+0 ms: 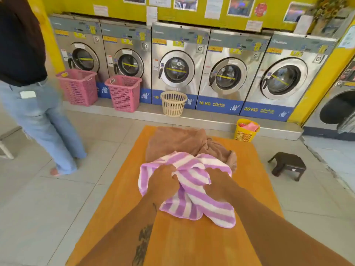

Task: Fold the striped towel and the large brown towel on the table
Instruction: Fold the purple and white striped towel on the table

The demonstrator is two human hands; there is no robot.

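A purple-and-white striped towel (194, 200) lies crumpled in the middle of the orange table (192, 242). My left hand (163, 181) is closed on a bunch of its cloth near the towel's centre. My right hand (217, 183) grips the cloth just to the right of it. Behind the striped towel, at the table's far end, the large brown towel (176, 143) sits in a loose heap, partly under the striped one.
A person in jeans (38, 112) stands on the tiled floor at the left. A row of washing machines (176, 68) lines the far wall, with two pink baskets (123, 93), a beige basket (173, 105) and a yellow basket (245, 130). A dark stool (288, 166) stands right of the table.
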